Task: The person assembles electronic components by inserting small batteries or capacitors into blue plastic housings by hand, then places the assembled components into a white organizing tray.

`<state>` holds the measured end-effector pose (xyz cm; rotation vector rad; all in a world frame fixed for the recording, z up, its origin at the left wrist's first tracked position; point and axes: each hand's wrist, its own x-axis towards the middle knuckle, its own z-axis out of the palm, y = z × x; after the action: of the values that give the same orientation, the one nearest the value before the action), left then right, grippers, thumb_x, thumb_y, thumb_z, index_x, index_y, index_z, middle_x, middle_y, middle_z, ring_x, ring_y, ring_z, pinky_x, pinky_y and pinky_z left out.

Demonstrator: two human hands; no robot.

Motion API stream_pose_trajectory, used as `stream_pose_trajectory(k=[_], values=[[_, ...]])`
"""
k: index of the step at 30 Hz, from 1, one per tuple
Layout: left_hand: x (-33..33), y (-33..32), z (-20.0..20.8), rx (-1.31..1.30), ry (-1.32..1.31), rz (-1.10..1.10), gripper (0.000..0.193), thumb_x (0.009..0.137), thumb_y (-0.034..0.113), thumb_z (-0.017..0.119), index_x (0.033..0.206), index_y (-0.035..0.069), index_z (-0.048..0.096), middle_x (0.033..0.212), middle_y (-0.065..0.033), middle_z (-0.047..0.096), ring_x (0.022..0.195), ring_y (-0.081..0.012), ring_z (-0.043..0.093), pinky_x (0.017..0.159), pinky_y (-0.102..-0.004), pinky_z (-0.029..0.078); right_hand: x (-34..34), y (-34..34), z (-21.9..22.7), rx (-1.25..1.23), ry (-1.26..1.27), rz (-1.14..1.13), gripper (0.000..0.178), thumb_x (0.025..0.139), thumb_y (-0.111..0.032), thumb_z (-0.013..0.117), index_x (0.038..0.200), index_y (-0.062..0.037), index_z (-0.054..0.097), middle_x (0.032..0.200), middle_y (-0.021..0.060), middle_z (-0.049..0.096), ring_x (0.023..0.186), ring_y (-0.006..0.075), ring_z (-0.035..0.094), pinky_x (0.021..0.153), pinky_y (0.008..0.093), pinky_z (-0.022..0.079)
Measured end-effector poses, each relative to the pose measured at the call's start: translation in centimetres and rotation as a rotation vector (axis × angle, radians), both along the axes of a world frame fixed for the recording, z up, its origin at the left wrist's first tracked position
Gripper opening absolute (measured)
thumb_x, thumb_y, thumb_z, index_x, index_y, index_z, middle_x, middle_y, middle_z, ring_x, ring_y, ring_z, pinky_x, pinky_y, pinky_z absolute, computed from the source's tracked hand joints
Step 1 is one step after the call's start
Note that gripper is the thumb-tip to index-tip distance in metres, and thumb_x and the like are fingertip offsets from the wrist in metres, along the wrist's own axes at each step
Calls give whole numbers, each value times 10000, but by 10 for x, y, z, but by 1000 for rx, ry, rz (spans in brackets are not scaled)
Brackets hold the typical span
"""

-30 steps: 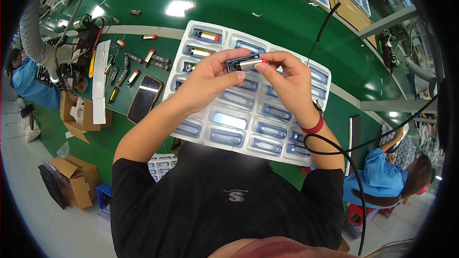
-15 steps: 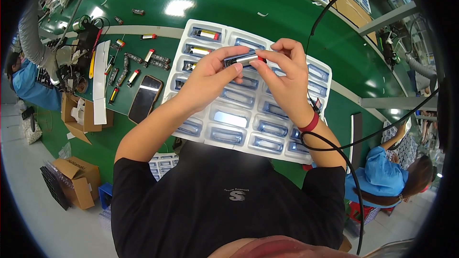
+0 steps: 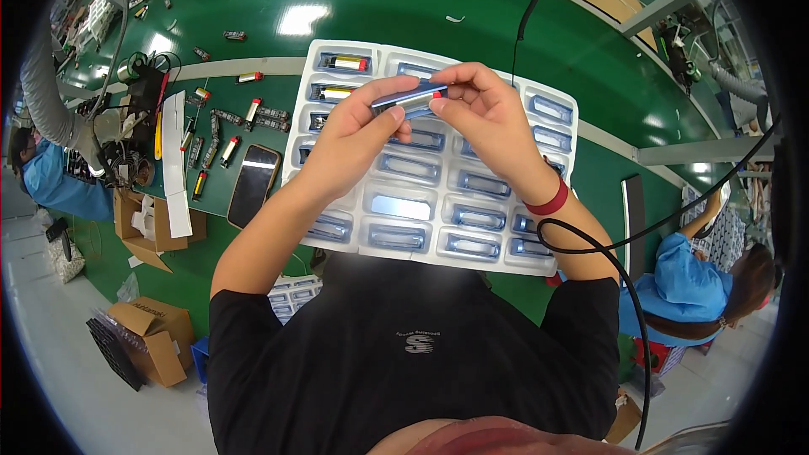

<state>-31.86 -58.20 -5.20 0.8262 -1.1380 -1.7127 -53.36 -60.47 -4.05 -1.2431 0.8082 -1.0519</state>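
Observation:
Over a white moulded tray (image 3: 506,264), both hands hold a blue translucent plastic casing (image 3: 410,101). A silver battery cell with a red end lies inside it. My left hand (image 3: 354,128) pinches the casing's left end between thumb and fingers. At the other end, the thumb and fingers of my right hand (image 3: 487,118) close round the red tip. Blue casings fill the tray's pockets. Several at the upper left contain battery assemblies (image 3: 345,63); others, such as a lower casing (image 3: 479,216), show no battery. My hands hide some middle pockets.
A phone (image 3: 254,185) lies left of the tray, near loose batteries with circuit parts (image 3: 229,152) and a white strip (image 3: 175,164). A black cable (image 3: 581,250) crosses my right forearm. Co-workers in blue sit at left and right (image 3: 689,274). Cardboard boxes (image 3: 153,333) stand at lower left.
Both hands have moved slightly left with the casing. The right fingers have shifted along its top, and less of the cell's red end shows. The whole view has turned a little.

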Motion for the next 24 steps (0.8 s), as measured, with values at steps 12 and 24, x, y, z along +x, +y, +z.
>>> stream_pose_trajectory(k=[12,24], values=[[12,2,4,-928,-831,191,401,883,-45,603,1277,30,582,1130,-189,630,1044,-413,626,887,-469,521,-4,4,3,-1035,738,-72,331,841,30,706,1167,16,651,1076,183,669,955,354,682,817,398,564],[44,19,6,-512,-523,330,324,939,-18,585,1245,35,677,1131,-155,690,987,-252,679,849,-329,538,47,-2,-5,-579,261,-76,207,875,-7,718,1079,2,684,932,86,654,792,155,630,709,282,512]])
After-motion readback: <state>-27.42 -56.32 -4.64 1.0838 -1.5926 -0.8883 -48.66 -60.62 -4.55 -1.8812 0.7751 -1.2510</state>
